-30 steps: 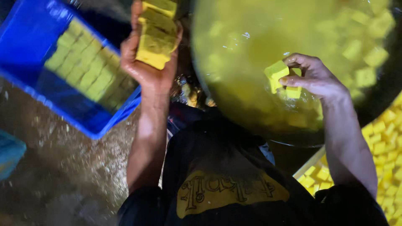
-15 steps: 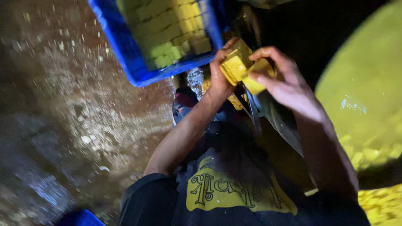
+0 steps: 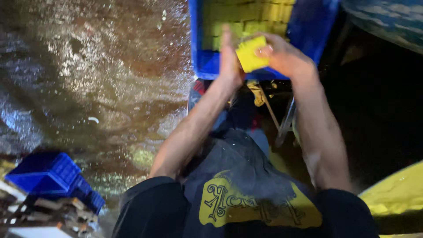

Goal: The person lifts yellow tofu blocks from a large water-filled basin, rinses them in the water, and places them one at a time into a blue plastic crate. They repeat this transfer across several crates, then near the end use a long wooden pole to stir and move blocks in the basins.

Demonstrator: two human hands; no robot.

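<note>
The person holds a yellow block (image 3: pixel 250 53) between both hands at the near edge of a blue crate (image 3: pixel 308 26), far from the body and a little right of centre. The left hand (image 3: pixel 230 59) stands edge-on with its fingers straight and together, its palm flat against the block's left face; the right hand (image 3: pixel 282 55) curls over the block from the right, thumb and fingers closed on it. Inside the crate, rows of more yellow blocks (image 3: pixel 246 17) lie packed side by side. The held block looks soft and wet, likely light but slippery and easy to crumble at the corners, so it probably handles best cradled by its broad flat faces with even pressure, not pinched at an edge. The wet floor (image 3: pixel 97 88) glistens on the left, a second blue crate (image 3: pixel 48 174) sits at the near left on a stack of clutter, and the rim of a yellow basin (image 3: pixel 396 194) shows at the near right. Compared with half a second ago, the view has swung so that the crate now sits higher and further right, the large basin of yellow liquid has nearly left the picture, and the hands, then meeting just below the crate's corner, now reach the crate's edge with the block.
</note>
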